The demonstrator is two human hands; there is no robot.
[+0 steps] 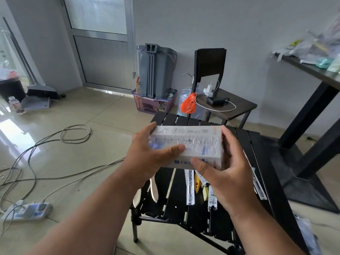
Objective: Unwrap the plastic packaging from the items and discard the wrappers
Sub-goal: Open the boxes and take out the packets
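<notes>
Wrapped box held over the slatted worktop (257, 153), film still on.

Box (185, 146) at centre, above packets at 6 o'clock. I'd find a seam with a thumbnail, tear there, keep the box steady. Left hand (147, 153) cups the 9 o'clock end, right hand (226, 168) the 3 o'clock end; fingers curled round it, both thumbs pressed on the near face.

A black table (261, 153) made of slats stands on the tiled floor (103, 115). Long wrapped packets (189, 186) and two pale wooden spoons (154, 188) lie on it.
</notes>
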